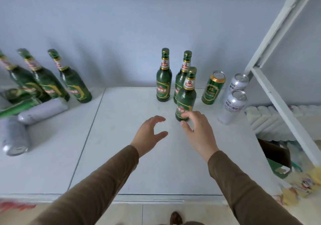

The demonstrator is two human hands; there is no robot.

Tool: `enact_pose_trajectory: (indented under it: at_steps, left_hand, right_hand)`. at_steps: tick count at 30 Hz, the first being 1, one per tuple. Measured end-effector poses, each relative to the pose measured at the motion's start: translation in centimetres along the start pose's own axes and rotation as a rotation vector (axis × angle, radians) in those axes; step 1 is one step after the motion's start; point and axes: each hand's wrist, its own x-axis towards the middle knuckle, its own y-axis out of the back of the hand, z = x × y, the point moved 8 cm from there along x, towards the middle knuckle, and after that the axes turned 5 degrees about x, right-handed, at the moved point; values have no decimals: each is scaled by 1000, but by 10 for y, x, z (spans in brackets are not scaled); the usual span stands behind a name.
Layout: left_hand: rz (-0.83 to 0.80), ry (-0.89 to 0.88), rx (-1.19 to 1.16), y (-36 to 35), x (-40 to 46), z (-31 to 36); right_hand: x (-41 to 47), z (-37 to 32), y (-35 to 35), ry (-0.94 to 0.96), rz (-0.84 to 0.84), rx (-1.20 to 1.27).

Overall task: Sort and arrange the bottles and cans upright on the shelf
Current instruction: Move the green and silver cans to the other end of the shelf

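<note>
A pale blue-grey wall point(121, 24) is being lit softly and evenly, no harsh shadows. The right side is being framed by a white metal shelf upright point(271, 33). Down below, light floor tiles point(156, 212) are being shown, plus a torn cardboard box point(278, 153).

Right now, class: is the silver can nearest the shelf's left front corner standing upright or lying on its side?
Lying on its side. The silver can rests lengthwise on the shelf, its round end facing the camera.
</note>
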Motion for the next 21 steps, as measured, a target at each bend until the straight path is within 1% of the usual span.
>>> enact_pose_trajectory:
  at_steps: [6, 11, 16, 21]
  left_hand:
    - [120, 82, 47, 122, -60, -97]
    - [165, 87, 122, 205, -95, -163]
    - [195, 124, 116, 256, -117, -211]
    - [213, 166, 112, 288, -121, -249]
  right_hand:
    - [0, -102, -107, 71, -167, -8]
    - [-4, -179, -180, 112, -208, -23]
    - [-2, -230, -233, 135, -261, -22]
    - [15, -255, -279, 157, -304, -17]
